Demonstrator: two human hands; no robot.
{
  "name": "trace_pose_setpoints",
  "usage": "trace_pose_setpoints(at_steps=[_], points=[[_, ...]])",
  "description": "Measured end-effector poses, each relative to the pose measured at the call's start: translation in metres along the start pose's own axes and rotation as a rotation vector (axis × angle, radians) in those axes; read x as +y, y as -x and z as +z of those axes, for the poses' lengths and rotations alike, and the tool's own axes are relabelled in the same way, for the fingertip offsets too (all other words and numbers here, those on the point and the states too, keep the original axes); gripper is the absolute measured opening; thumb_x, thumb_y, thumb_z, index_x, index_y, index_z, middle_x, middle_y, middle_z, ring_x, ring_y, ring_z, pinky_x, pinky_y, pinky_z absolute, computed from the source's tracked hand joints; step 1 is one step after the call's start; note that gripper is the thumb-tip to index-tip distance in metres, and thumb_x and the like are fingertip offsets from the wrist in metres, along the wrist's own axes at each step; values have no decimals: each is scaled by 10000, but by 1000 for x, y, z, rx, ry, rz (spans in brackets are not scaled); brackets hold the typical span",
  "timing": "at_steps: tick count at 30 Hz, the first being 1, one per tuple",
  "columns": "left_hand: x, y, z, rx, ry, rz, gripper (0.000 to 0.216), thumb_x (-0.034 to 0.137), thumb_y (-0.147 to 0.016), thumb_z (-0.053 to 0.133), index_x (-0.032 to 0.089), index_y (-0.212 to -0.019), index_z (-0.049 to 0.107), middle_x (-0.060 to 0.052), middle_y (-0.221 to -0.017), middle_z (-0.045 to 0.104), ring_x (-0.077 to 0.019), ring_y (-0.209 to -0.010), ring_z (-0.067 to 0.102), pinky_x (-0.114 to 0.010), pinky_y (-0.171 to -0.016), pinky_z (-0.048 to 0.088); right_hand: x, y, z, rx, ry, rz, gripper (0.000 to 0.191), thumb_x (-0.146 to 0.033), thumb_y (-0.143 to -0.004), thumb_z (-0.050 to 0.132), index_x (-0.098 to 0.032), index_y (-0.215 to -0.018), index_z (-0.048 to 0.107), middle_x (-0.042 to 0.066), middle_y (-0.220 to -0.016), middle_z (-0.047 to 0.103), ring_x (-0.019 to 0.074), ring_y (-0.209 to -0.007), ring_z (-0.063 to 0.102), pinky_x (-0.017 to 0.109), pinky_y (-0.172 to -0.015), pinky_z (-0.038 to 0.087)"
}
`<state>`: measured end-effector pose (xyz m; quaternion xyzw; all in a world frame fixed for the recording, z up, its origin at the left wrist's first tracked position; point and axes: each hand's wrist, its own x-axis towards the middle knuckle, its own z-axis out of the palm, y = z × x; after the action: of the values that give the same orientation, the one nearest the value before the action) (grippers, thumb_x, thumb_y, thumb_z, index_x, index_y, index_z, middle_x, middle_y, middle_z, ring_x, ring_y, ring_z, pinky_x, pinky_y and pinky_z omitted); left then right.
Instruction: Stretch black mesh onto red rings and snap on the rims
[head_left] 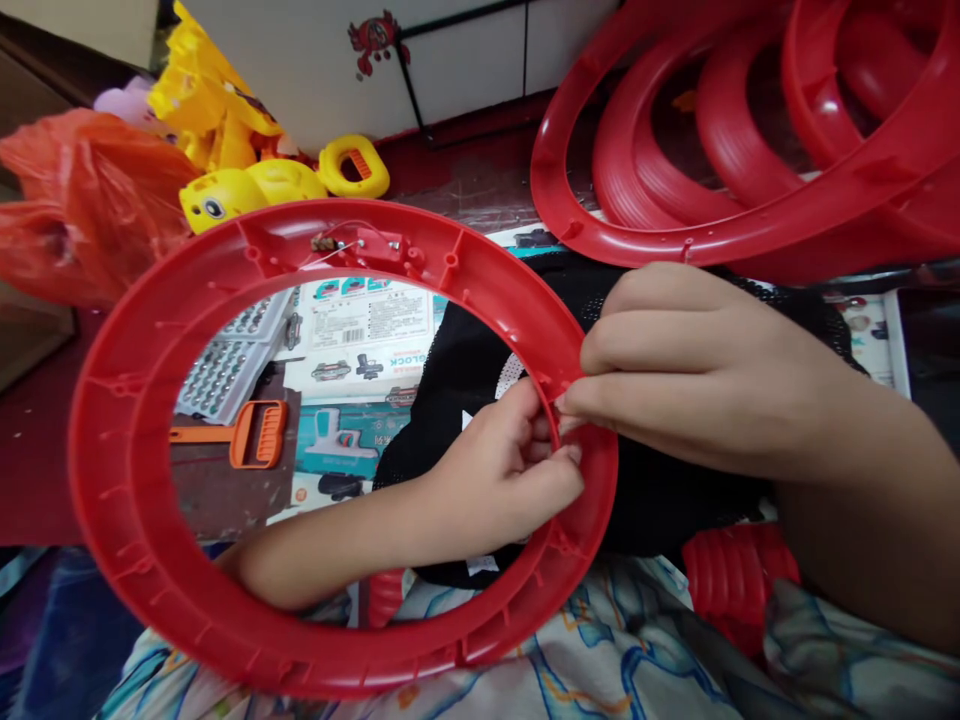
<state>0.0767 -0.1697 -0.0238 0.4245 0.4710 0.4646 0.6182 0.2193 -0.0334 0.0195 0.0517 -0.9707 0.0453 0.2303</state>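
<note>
A large red plastic ring rests tilted over my lap, its hollow ribbed inner side facing me. My left hand comes up through the ring's opening and grips the right part of the inner rim between thumb and curled fingers. Pressed together at the same spot are the fingertips of my right hand, in a pinch against the channel; whatever they pinch is too small or hidden to make out. At the ring's top sits a small red box-shaped part with thin wires and a little spring-like piece.
More red rings are stacked at the back right. An orange plastic bag and yellow toy parts stand at the back left. Behind the ring are an orange plastic piece, a box of small beads, printed cardboard and black cloth.
</note>
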Motion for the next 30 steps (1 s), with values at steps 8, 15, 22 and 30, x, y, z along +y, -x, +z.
trace_pose_setpoints(at_steps=[8,15,22,30], points=[[5,2,-1,-13,39,-63,156,135,-837,571,200,-952,487,31,-812,517,-78,-672,495,-184,-603,430,0,5,-1,28,84,-52,328,-203,-1014,472,-184,-723,622,4,-771,557,150,-788,471,334,-683,446],[-1,4,-2,11,4,-78,271,190,-913,548,241,-1153,432,55,-790,545,-77,-623,484,-211,-628,423,-2,1,-4,-35,81,-54,390,-215,-1023,454,-176,-666,607,2,-726,509,135,-705,380,331,-629,324],[0,2,0,52,-98,-55,346,114,-868,536,245,-1139,367,69,-769,527,-82,-613,485,-220,-606,409,-7,-2,-1,-109,-23,87,458,-238,-1015,431,-192,-570,531,8,-651,484,150,-665,331,359,-613,251],[1,2,-1,29,-157,-54,320,125,-865,547,253,-1098,368,71,-732,491,-90,-599,490,-228,-599,430,-12,-3,-1,-120,-41,171,511,-265,-1033,369,-206,-579,597,20,-661,574,147,-654,401,363,-653,346]])
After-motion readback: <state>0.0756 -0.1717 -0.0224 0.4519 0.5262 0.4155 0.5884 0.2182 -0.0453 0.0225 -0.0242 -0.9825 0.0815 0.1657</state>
